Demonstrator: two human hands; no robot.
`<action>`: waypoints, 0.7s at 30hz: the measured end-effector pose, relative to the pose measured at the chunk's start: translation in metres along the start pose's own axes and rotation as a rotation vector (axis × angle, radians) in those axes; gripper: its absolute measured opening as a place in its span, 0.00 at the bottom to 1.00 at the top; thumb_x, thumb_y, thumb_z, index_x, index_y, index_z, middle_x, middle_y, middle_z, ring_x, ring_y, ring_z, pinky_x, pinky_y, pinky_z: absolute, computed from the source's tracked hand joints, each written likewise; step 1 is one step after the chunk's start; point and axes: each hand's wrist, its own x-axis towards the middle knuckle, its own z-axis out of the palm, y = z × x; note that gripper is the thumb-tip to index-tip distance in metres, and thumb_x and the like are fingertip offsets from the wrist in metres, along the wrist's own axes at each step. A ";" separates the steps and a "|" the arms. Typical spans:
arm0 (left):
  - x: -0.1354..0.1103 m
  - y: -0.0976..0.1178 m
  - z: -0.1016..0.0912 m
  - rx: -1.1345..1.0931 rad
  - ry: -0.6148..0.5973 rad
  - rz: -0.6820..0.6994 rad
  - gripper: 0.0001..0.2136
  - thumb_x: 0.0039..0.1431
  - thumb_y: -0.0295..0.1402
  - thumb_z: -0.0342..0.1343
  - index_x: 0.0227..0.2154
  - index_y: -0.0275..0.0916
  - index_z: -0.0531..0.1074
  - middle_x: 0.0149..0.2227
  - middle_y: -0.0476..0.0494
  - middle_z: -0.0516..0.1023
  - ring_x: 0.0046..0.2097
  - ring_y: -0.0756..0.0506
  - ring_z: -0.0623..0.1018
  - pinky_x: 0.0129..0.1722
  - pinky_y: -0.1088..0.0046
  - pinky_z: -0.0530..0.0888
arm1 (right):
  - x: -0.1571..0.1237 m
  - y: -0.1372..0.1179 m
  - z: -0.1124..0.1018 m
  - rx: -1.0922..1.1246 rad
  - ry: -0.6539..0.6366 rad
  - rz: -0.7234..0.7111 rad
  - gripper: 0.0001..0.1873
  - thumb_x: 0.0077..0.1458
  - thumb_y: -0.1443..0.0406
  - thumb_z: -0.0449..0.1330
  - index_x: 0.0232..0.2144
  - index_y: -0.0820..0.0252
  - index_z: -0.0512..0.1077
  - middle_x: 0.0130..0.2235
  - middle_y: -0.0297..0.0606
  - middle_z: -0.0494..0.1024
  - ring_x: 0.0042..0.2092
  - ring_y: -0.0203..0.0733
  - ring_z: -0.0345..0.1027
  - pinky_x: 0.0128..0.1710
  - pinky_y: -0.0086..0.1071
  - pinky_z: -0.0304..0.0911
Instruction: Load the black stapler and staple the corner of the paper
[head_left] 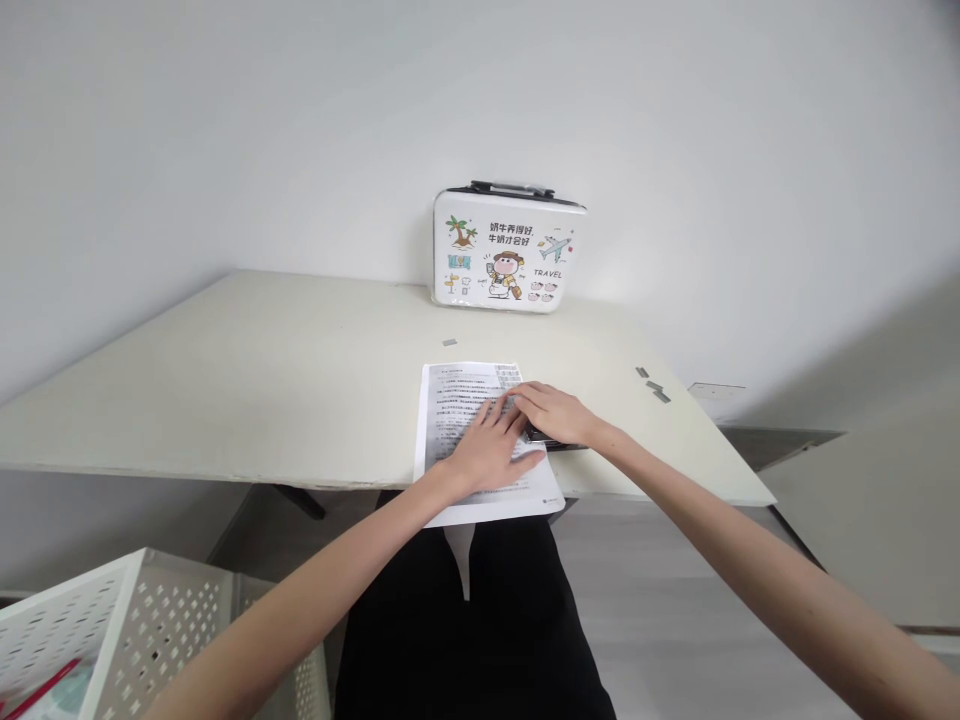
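Note:
A printed sheet of paper (448, 425) lies at the table's front edge, its lower end jutting out over my lap. Flat on it rests my left hand (491, 455), fingers spread. My right hand (556, 413) is closed over a black stapler (535, 435) at the sheet's right edge; most of the stapler is hidden under the palm and fingers. The fingertips of both hands come close together on the paper. Whether more than one sheet lies there, I cannot tell.
A white case (510, 250) with cartoon prints stands against the wall at the back of the white table (225, 390). One small grey staple strip (449, 342) lies behind the paper, and several more strips (661, 395) lie at the right. A white perforated basket (169, 620) is at lower left.

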 end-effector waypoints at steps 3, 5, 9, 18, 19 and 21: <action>-0.001 0.001 0.000 0.006 0.002 -0.001 0.35 0.72 0.58 0.40 0.74 0.42 0.53 0.76 0.40 0.54 0.77 0.36 0.47 0.76 0.51 0.40 | 0.000 0.001 0.000 0.008 0.007 0.004 0.24 0.73 0.57 0.41 0.61 0.47 0.70 0.66 0.36 0.72 0.67 0.48 0.64 0.69 0.47 0.56; -0.001 0.001 0.000 0.012 0.000 -0.005 0.36 0.73 0.58 0.39 0.73 0.40 0.54 0.76 0.38 0.54 0.77 0.36 0.47 0.76 0.51 0.40 | 0.001 0.002 0.001 0.002 0.011 0.000 0.24 0.73 0.56 0.42 0.61 0.48 0.70 0.65 0.37 0.72 0.67 0.47 0.64 0.69 0.45 0.56; -0.001 0.003 -0.001 0.007 -0.009 -0.011 0.36 0.72 0.58 0.39 0.74 0.41 0.53 0.77 0.40 0.52 0.78 0.37 0.46 0.76 0.51 0.39 | 0.002 0.004 0.004 -0.020 0.011 -0.017 0.24 0.73 0.57 0.41 0.60 0.49 0.70 0.65 0.37 0.72 0.66 0.47 0.64 0.69 0.44 0.55; 0.000 0.005 -0.004 0.018 -0.034 -0.024 0.37 0.73 0.57 0.41 0.74 0.36 0.52 0.77 0.35 0.50 0.78 0.36 0.45 0.76 0.50 0.40 | 0.000 -0.002 0.003 -0.105 0.000 0.004 0.24 0.73 0.58 0.41 0.62 0.47 0.69 0.65 0.39 0.70 0.66 0.48 0.64 0.67 0.45 0.57; 0.000 0.005 -0.004 0.019 -0.034 -0.023 0.37 0.73 0.57 0.41 0.74 0.35 0.52 0.77 0.34 0.50 0.78 0.35 0.45 0.76 0.50 0.39 | 0.000 -0.003 0.004 -0.126 -0.002 0.004 0.24 0.73 0.58 0.41 0.63 0.48 0.68 0.66 0.40 0.70 0.66 0.49 0.64 0.67 0.45 0.57; 0.000 0.005 -0.004 0.020 -0.027 -0.020 0.37 0.73 0.56 0.42 0.73 0.35 0.53 0.77 0.34 0.50 0.78 0.35 0.45 0.76 0.50 0.40 | 0.001 -0.004 0.005 -0.169 -0.001 0.007 0.25 0.73 0.59 0.40 0.64 0.51 0.66 0.66 0.43 0.69 0.66 0.51 0.64 0.66 0.47 0.58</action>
